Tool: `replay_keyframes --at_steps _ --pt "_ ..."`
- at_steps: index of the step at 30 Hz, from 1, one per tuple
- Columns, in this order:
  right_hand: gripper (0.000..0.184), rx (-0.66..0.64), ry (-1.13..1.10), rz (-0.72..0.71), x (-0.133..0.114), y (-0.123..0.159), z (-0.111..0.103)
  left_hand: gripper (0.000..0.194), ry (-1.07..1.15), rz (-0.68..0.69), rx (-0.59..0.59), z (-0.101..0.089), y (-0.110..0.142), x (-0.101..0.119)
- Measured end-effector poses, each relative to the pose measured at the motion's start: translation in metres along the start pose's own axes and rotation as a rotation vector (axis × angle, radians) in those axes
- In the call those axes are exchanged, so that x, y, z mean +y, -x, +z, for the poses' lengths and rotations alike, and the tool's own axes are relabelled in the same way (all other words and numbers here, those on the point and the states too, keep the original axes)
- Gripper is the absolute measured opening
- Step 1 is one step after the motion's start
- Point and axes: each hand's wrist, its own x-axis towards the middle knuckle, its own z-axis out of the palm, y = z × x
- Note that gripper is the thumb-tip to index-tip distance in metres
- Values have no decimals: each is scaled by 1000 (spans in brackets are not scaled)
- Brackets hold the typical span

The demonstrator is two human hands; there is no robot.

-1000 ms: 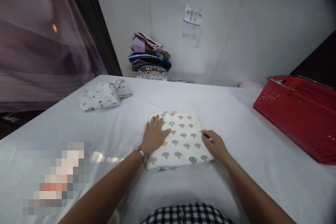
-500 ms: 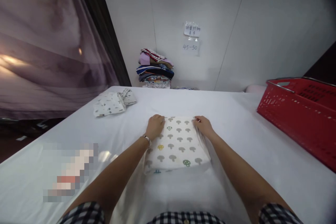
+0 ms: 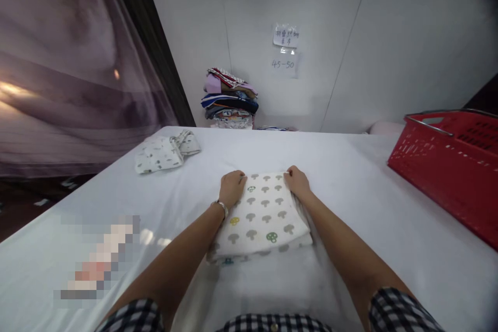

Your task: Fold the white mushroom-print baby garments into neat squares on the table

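A white cloth (image 3: 264, 212) printed with grey, green and yellow mushrooms lies folded in front of me on the white-covered table (image 3: 334, 155). My left hand (image 3: 232, 188) grips its far left corner, fingers closed on the edge. At the far right corner, my right hand (image 3: 298, 182) pinches the fabric between thumb and fingers. The cloth's near edge shows more than one layer, slightly uneven. A bracelet (image 3: 221, 208) circles my left wrist.
Another white patterned cloth (image 3: 159, 154) lies folded at the table's far left. A red plastic basket (image 3: 447, 166) stands at the right. Stacked folded fabrics (image 3: 229, 98) rise behind the table by the wall. A pixelated patch covers something at the near left.
Both hands remain at the far corners; the right hand's fingers have closed more firmly on its corner. The cloth's near edge has shifted slightly and shows its layers more.
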Motion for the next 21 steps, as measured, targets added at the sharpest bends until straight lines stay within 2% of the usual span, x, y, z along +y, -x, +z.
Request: replay_keyframes --at_steps 3,6,9,12,14,17,19,21 --pt "14 -9 -31 -9 6 1 7 23 0 35 19 4 2 -2" --pt "20 -29 -110 -3 10 1 5 25 12 33 25 7 2 -6" --pt "27 -37 -209 7 15 6 -7 26 40 19 73 4 0 -6" --pt "27 -62 -296 22 22 21 -23 28 97 25 132 -7 8 7" --pt "24 -112 -340 37 26 36 -34 27 148 72 85 -19 27 24" --pt "21 -221 -377 69 31 61 -47 34 173 259 -129 -34 73 59" --pt "19 -314 -395 117 31 76 -53 54 145 443 -257 -37 105 79" --pt "15 -387 -412 162 29 87 -55 68 98 529 -291 -34 127 91"
